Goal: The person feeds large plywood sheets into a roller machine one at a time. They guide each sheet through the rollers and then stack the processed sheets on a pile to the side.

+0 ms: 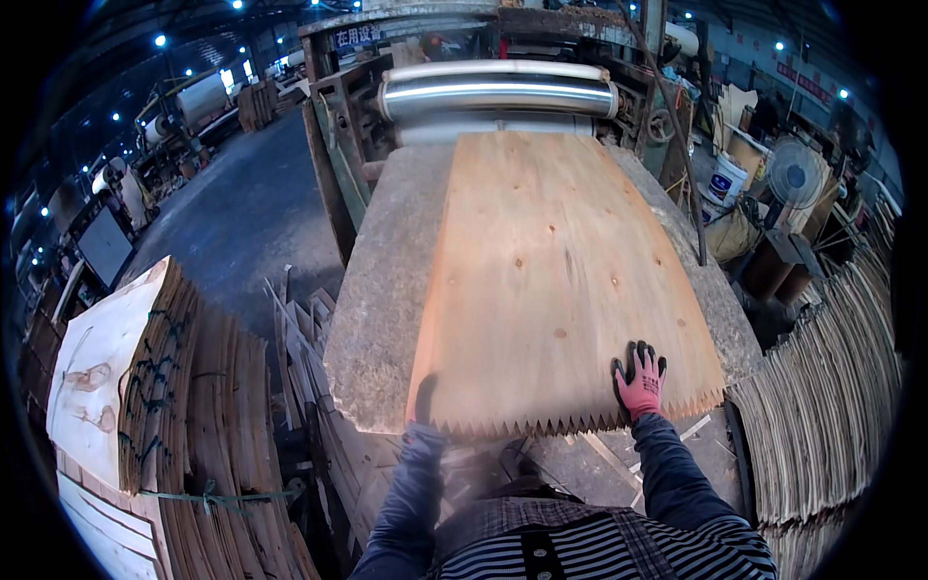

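Note:
A large sheet of wood veneer [551, 280], pale brown with small knots, lies on a grey, worn feed table [372, 319]. Its far end reaches the shiny metal rollers of a machine, and its near edge is jagged like saw teeth. My right hand [640, 382], in a pink and black work glove, rests flat with fingers spread on the sheet near its right front corner. By the left front corner is my left hand [423, 398], smeared by motion; whether its fingers grip the edge is hard to make out.
The machine's rollers [498, 97] span the table's far end. Stacked veneer [159, 377] tied with green cord stands at the left, another tall stack [822, 406] at the right. Wood scraps [309, 329] litter the floor. A fan [797, 174] and white bucket [725, 179] sit at the right back.

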The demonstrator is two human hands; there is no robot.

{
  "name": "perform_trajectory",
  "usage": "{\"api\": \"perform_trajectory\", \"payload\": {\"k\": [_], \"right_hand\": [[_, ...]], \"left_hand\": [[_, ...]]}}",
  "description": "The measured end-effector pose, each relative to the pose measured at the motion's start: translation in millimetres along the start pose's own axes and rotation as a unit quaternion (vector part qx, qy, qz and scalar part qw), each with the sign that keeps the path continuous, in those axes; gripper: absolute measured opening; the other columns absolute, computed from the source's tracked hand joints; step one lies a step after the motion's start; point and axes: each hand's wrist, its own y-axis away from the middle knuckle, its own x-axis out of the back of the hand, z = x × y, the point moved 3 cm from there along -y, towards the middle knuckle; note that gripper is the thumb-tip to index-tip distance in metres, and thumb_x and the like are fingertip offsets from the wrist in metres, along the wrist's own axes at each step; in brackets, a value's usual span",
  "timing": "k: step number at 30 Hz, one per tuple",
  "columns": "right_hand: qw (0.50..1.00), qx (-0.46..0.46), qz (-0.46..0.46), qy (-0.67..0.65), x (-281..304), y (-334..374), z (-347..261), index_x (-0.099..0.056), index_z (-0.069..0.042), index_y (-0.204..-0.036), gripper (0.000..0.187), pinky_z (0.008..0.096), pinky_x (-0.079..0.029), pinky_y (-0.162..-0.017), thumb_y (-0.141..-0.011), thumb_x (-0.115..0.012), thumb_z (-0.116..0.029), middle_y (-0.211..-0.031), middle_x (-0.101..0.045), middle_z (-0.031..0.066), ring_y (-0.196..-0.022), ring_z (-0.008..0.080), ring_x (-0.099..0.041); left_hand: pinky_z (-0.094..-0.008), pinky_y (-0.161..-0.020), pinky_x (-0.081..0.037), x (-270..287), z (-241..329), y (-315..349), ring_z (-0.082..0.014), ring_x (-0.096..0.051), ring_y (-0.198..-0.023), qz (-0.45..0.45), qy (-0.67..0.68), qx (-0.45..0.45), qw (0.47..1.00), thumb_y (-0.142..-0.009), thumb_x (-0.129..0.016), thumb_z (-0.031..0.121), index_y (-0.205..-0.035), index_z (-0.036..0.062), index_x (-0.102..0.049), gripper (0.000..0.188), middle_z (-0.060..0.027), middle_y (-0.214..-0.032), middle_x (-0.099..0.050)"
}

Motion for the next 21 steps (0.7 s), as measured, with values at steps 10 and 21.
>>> {"api": "perform_trajectory", "payload": {"k": [10, 21], "right_hand": [[1.0, -0.006, -0.022, 0.006, 1, -1, -6, -0.04, -0.005, -0.123, 0.061, 0.0463, -0.011, -0.104, -0.073, -0.055, -0.037, -0.129, -0.035, 0.0138, -0.123, 0.0276, -0.025], [1.0, -0.003, -0.024, 0.013, -6, -1, -3, -0.037, -0.007, -0.125, 0.063, 0.0459, -0.01, -0.104, -0.073, -0.056, -0.036, -0.131, -0.033, 0.0118, -0.124, 0.0271, -0.024]], "left_hand": [[-0.0334, -0.093, -0.038, 39, 2, 10, -0.0231, -0.045, -0.11, 0.091, -0.508, -0.201, 0.833, -0.085, -0.045, 0.026, -0.122, 0.0017, -0.04, 0.044, -0.012, -0.118, -0.048], [-0.029, -0.094, -0.035, -9, 13, 27, -0.0194, -0.042, -0.112, 0.046, -0.563, -0.251, 0.786, -0.084, -0.047, 0.007, -0.124, 0.0037, -0.038, 0.041, -0.0125, -0.122, -0.044]]}}
